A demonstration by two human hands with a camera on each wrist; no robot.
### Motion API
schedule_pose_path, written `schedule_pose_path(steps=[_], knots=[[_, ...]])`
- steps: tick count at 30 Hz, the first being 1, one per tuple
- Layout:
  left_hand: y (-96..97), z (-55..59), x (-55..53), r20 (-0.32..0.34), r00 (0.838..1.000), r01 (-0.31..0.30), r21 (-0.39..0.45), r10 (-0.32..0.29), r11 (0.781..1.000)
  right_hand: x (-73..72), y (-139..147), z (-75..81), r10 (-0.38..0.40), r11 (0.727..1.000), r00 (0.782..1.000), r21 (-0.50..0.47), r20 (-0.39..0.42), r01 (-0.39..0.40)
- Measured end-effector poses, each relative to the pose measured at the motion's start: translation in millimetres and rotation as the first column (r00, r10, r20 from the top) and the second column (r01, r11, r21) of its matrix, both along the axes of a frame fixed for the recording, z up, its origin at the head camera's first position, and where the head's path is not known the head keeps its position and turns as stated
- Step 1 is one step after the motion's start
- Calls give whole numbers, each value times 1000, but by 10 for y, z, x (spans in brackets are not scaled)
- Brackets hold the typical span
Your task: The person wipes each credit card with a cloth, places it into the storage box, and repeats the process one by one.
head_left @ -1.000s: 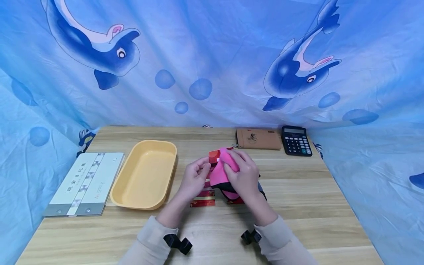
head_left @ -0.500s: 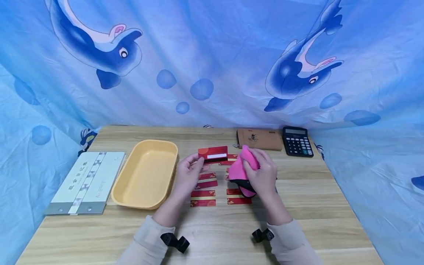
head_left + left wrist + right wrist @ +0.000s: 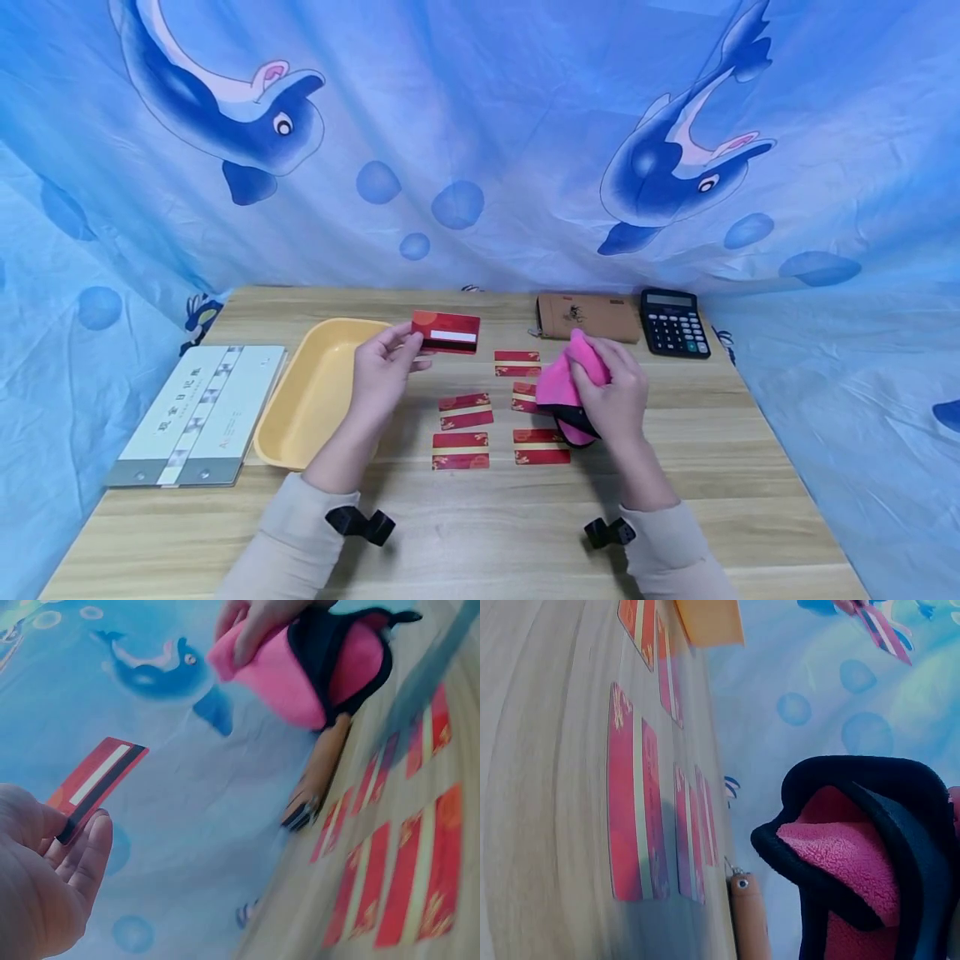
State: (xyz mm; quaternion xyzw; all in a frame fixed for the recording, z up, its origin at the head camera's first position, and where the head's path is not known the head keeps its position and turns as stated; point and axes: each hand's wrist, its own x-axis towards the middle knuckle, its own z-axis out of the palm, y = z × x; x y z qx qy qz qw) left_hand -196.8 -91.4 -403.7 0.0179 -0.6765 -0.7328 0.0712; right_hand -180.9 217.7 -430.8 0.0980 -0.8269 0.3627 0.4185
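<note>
My left hand [image 3: 378, 375] pinches a red bank card [image 3: 446, 331] by one end, thumb in front. The card is raised above the table near the tray's right side, and its black stripe and white strip show. My right hand [image 3: 618, 392] grips a pink fleece cloth with black edging [image 3: 557, 383], bunched up at the right of the rows. In the right wrist view the cloth's fold [image 3: 847, 862] gapes, showing its pink lining. Several red-and-gold cards [image 3: 461, 461] lie flat in two columns between and below the hands; the cloth partly covers one on the right.
A yellow plastic tray [image 3: 318, 408] stands left of the cards, partly behind the left forearm. Left of it lies a pale ledger binder [image 3: 198, 412]. A brown wallet [image 3: 592, 317] and a black calculator [image 3: 675, 323] are at the back right, before a blue dolphin curtain [image 3: 510, 125].
The hands have moved apart: the left carried the bank card leftward and up toward the tray, while the right drew the cloth rightward, off the card and uncovering the rows.
</note>
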Motion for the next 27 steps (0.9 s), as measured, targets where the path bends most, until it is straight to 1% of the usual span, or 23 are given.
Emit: schedule_pose_path(steps=[5, 9, 12, 15, 17, 21, 24, 27], knots=[[-254, 23, -113, -24, 999, -41, 24, 42, 999, 10, 53, -25, -22, 1000, 1000, -9, 21, 23], [-469, 21, -187, -25, 997, -75, 41, 77, 996, 11, 81, -45, -25, 1000, 999, -9, 25, 25], [-625, 19, -245, -13, 996, -88, 63, 89, 994, 11, 97, -51, -24, 1000, 999, -10, 24, 24], [-772, -5, -298, 8, 994, -105, 67, 105, 992, 12, 101, -52, -19, 1000, 1000, -16, 20, 19], [-857, -47, -320, 25, 993, -116, 57, 114, 992, 14, 102, -64, -15, 1000, 1000, -19, 16, 16], [-983, -168, -337, 65, 990, -127, 43, 124, 991, 8, 105, -101, -14, 999, 1000, -30, 6, 14], [-1027, -272, -327, 102, 986, -137, 31, 133, 990, -1, 112, -137, -15, 999, 1000, -40, 0, 15], [-1042, -360, -308, 122, 982, -148, 16, 145, 989, -5, 118, -170, -15, 999, 1000, -44, -3, 15]])
